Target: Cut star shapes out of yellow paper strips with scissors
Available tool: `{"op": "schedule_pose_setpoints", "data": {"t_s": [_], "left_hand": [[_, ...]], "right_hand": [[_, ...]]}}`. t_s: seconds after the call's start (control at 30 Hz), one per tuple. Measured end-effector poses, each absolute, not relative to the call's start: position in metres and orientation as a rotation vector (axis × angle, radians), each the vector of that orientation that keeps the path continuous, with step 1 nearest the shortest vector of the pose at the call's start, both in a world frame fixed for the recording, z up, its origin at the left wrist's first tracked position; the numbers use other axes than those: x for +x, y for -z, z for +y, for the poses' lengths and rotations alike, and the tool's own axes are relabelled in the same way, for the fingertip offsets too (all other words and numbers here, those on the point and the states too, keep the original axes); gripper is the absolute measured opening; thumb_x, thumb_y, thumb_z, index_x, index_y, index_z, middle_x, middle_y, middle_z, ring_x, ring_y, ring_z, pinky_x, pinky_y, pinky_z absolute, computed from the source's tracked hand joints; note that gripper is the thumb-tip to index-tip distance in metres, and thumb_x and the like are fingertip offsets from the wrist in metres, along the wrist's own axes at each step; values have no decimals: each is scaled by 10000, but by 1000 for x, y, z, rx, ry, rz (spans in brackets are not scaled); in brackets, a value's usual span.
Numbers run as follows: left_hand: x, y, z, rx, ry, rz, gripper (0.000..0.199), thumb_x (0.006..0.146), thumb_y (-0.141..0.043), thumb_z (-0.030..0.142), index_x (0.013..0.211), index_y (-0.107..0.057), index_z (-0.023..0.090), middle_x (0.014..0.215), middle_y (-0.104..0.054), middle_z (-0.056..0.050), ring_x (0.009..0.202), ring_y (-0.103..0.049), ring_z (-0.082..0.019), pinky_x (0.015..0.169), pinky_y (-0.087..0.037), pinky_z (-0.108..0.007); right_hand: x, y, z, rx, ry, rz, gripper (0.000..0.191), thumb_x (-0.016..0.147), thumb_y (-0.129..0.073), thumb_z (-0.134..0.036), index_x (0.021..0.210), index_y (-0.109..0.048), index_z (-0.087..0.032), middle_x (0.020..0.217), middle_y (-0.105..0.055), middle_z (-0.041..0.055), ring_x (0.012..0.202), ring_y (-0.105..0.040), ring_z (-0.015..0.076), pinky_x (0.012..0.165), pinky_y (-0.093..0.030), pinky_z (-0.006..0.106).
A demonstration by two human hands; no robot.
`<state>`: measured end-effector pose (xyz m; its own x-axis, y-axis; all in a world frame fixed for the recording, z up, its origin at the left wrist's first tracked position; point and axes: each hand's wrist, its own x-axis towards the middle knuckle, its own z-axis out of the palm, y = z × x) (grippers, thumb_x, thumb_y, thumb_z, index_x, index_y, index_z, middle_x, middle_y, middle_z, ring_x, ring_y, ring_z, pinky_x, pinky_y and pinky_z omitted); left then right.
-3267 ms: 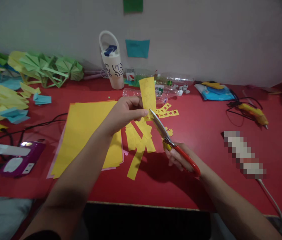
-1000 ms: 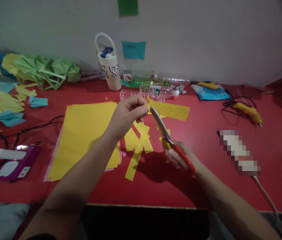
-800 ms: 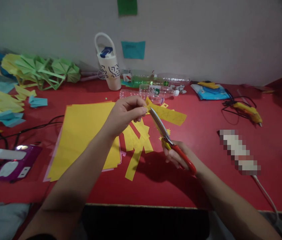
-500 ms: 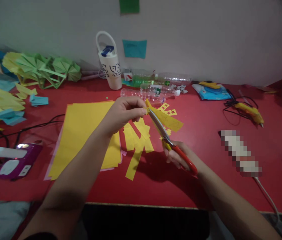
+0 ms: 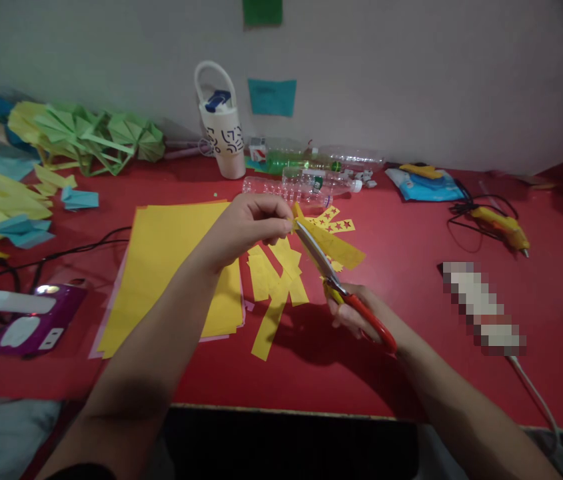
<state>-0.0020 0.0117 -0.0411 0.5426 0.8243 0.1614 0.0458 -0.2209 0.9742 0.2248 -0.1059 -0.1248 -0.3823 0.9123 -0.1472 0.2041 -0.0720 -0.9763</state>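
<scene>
My left hand pinches one end of a yellow paper strip between thumb and fingertips, above the table. Faint drawn lines show on the strip. In my right hand is a pair of red-handled scissors, its blade tips at the paper close to my left fingertips. Whether the blades are fully closed cannot be made out. Below lie several loose yellow paper strips. Strips with star-shaped holes lie behind the scissors, and small yellow cut-outs are partly hidden under them.
A stack of yellow sheets lies left. Clear plastic bottles and a white tumbler stand or lie along the wall. Folded paper pieces and a purple power adapter are left; a glue gun and wipes pack right.
The whole view has shifted very slightly. Both hands keep nearly the same pose, and the paper strip's free end has tilted a little.
</scene>
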Motion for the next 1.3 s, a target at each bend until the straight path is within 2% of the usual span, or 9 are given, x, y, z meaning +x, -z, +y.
{"op": "schedule_pose_setpoints", "data": {"t_s": [0.13, 0.33, 0.5, 0.77, 0.93, 1.03, 1.2, 1.3], "left_hand": [[-2, 39, 11, 1658, -842, 757, 81, 676, -618, 171, 599, -595, 160, 555, -537, 18, 493, -458, -66, 480, -389, -211], [-1, 38, 10, 1662, -839, 765, 89, 673, -616, 169, 588, -592, 165, 549, -539, 10, 482, -457, -70, 464, -390, -214], [-2, 39, 10, 1670, -839, 770, 90, 678, -623, 175, 592, -599, 162, 558, -549, 5, 488, -466, -71, 466, -398, -213], [-3, 41, 11, 1662, -836, 764, 80, 680, -631, 171, 602, -615, 164, 567, -554, 11, 491, -464, -68, 468, -389, -215], [-3, 38, 11, 1655, -824, 768, 87, 665, -624, 157, 579, -610, 166, 544, -541, 16, 483, -447, -68, 466, -381, -218], [-3, 37, 11, 1655, -821, 776, 93, 661, -622, 160, 569, -608, 167, 521, -523, 19, 471, -437, -70, 455, -365, -222], [-4, 38, 12, 1656, -826, 781, 85, 662, -637, 167, 579, -620, 165, 519, -528, 13, 468, -443, -73, 445, -360, -221], [-5, 38, 12, 1657, -824, 780, 77, 657, -642, 168, 581, -624, 163, 517, -531, 12, 467, -446, -72, 437, -359, -215]], "right_hand": [[224, 125, -107, -1229, -1508, -1575, 584, 786, -533, -780, 722, -484, -202, 533, -467, -64, 360, -395, 57, 346, -364, 197], [223, 124, -107, -1206, -1525, -1565, 570, 807, -523, -771, 685, -436, -222, 487, -385, -99, 334, -367, 54, 455, -504, 258], [224, 126, -107, -1208, -1534, -1572, 575, 810, -517, -773, 684, -430, -219, 507, -421, -76, 330, -368, 51, 338, -383, 213], [225, 126, -109, -1236, -1519, -1564, 550, 827, -523, -745, 690, -439, -219, 472, -394, -95, 323, -378, 56, 381, -450, 230], [225, 127, -108, -1233, -1542, -1568, 550, 819, -530, -750, 698, -441, -221, 476, -423, -81, 342, -420, 70, 310, -359, 197], [225, 127, -108, -1218, -1546, -1562, 547, 829, -527, -740, 683, -429, -222, 446, -390, -98, 320, -372, 54, 335, -389, 202], [226, 127, -108, -1255, -1549, -1574, 558, 820, -524, -753, 682, -436, -219, 460, -434, -79, 318, -391, 56, 287, -307, 182], [226, 128, -109, -1265, -1552, -1574, 568, 809, -518, -769, 684, -442, -220, 450, -428, -80, 316, -402, 60, 283, -310, 179]]}}
